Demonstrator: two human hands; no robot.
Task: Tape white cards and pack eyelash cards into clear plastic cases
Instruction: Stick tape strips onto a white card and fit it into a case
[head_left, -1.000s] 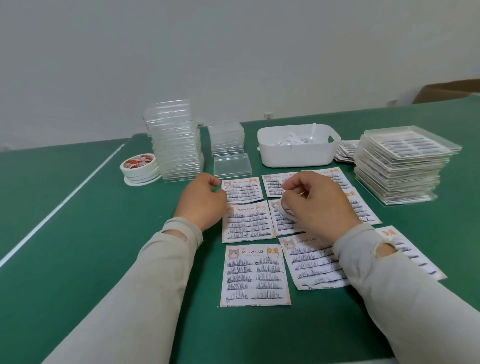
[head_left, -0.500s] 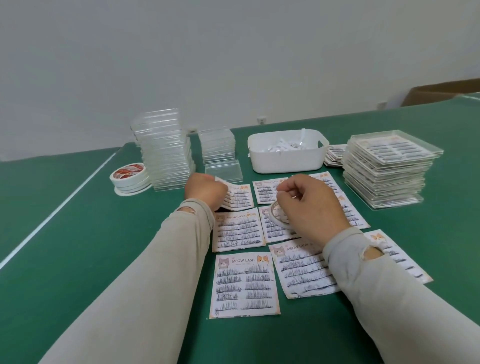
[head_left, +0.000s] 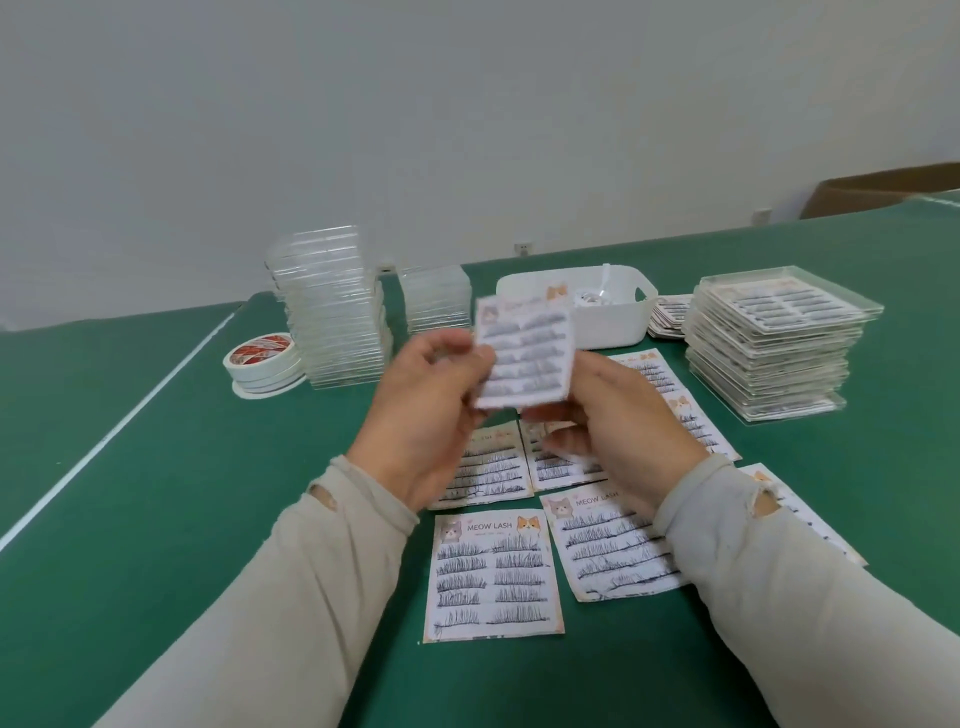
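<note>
One lash card was lifted off the desk, pinched by left hand; right hand grip unclear; casing judged next.

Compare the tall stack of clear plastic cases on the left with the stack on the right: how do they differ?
The left stack of clear plastic cases looks empty and see-through; the right stack of clear plastic cases shows eyelash cards inside. The left stack is taller and narrower; the right one lower and wider. Both stand on the green table.
</note>
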